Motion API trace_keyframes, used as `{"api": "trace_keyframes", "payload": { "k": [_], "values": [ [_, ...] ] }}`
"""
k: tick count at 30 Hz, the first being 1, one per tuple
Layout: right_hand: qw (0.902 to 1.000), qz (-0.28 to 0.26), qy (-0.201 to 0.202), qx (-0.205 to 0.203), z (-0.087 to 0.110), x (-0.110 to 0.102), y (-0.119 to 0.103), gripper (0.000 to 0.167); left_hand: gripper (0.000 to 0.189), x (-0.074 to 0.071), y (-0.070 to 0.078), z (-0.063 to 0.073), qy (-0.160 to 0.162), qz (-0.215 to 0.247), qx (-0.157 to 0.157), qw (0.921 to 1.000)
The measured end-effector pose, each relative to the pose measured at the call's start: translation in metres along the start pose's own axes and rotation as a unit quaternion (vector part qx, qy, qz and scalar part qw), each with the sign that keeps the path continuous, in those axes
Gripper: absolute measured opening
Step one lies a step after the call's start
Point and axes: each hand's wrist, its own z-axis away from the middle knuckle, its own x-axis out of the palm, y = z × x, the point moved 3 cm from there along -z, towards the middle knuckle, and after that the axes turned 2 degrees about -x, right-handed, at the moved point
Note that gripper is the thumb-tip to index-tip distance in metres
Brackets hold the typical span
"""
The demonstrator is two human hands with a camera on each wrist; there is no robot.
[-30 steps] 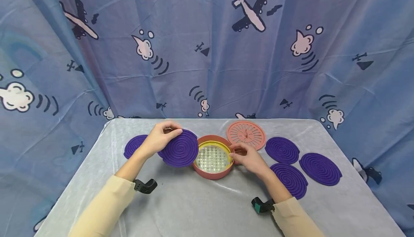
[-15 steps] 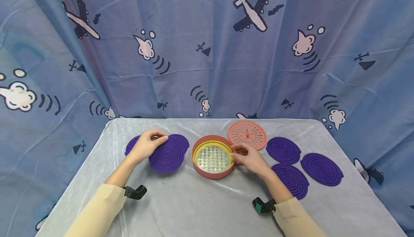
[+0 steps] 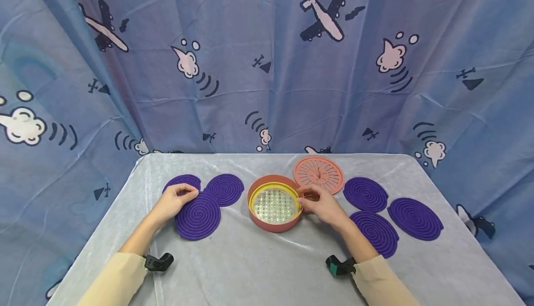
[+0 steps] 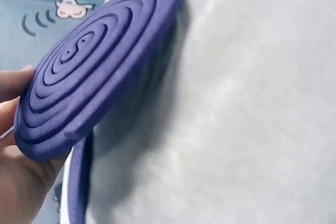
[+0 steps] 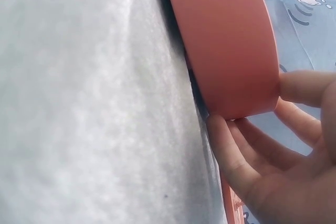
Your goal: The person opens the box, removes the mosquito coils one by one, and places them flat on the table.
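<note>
My left hand (image 3: pixel 173 202) pinches the edge of a purple mosquito coil (image 3: pixel 198 215). In the left wrist view this coil (image 4: pixel 100 66) is tilted and raised off the tabletop, with a shadow beneath. Two more purple coils lie behind it: one coil (image 3: pixel 225 189) beside it, another coil (image 3: pixel 183 179) partly hidden by the hand. My right hand (image 3: pixel 319 204) holds the side of the round orange mosquito coil holder (image 3: pixel 273 226), thumb at the rim and fingers against the wall (image 5: pixel 226 45). Inside the holder are a yellow ring (image 3: pixel 255 194) and a pale mesh disc (image 3: pixel 275 205).
A slotted orange lid (image 3: pixel 310 169) lies behind the holder to the right. Several purple coils rest at the right: a rear coil (image 3: pixel 365 194), a front coil (image 3: pixel 377 232) and an outer coil (image 3: pixel 415 219). A grey cloth (image 3: pixel 250 269) covers the table; a patterned curtain (image 3: pixel 233 88) hangs behind.
The left hand has carried its coil left and toward the person, away from the holder, uncovering the coil behind. The right hand and the holder have stayed in place.
</note>
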Motion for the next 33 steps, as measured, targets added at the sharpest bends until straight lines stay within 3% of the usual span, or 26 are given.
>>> {"api": "trace_keyframes", "payload": {
  "k": [7,13,18,24,28,33],
  "values": [
    [0.9999,-0.012,-0.007,-0.001,0.001,0.000,-0.003,0.036,0.018,-0.003,-0.013,0.003,0.010,-0.024,-0.017,0.9995],
    [0.9996,-0.020,-0.018,0.002,0.012,-0.001,-0.031,0.035,0.013,-0.009,-0.014,0.009,0.011,-0.100,-0.019,0.9947],
    [0.9995,-0.017,-0.022,-0.012,0.016,-0.003,-0.043,0.034,0.012,-0.015,-0.015,0.014,0.018,-0.187,-0.011,0.9822],
    [0.9993,-0.030,-0.020,0.006,0.007,-0.001,-0.024,0.036,0.012,-0.020,-0.014,0.020,0.025,-0.238,0.010,0.9709],
    [0.9995,-0.027,-0.016,0.009,0.000,0.001,-0.006,0.037,0.011,-0.023,-0.007,0.022,0.031,-0.244,0.030,0.9688],
    [0.9996,-0.024,-0.010,0.006,0.000,0.001,-0.002,0.037,0.014,-0.023,0.004,0.019,0.030,-0.241,0.042,0.9691]
  ]
}}
